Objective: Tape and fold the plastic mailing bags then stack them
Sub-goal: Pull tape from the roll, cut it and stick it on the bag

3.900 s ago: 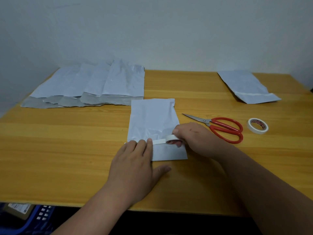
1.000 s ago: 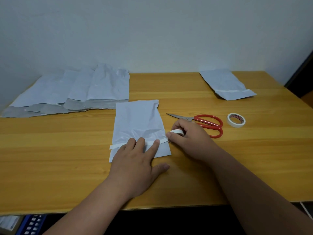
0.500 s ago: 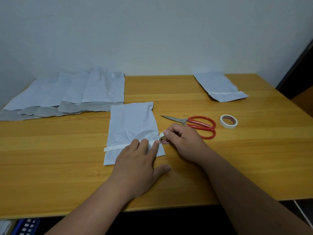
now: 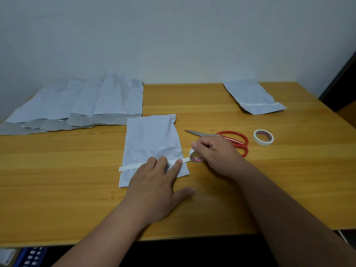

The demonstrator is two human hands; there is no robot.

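A white mailing bag lies in the middle of the wooden table, its near end folded over. A strip of white tape runs across the fold. My left hand lies flat, its straight fingers pressing the tape and fold down. Just past the bag's right edge, my right hand grips a small tape roll that is still joined to the strip.
Several unfolded bags lie overlapped at the back left. One taped, folded bag sits at the back right. Red-handled scissors and a second tape roll lie right of my right hand. A wall stands behind the table.
The tape strip has been drawn rightward across the fold; the roll now sits past the bag's right edge. My right hand tilted the roll up. The view shifted right.
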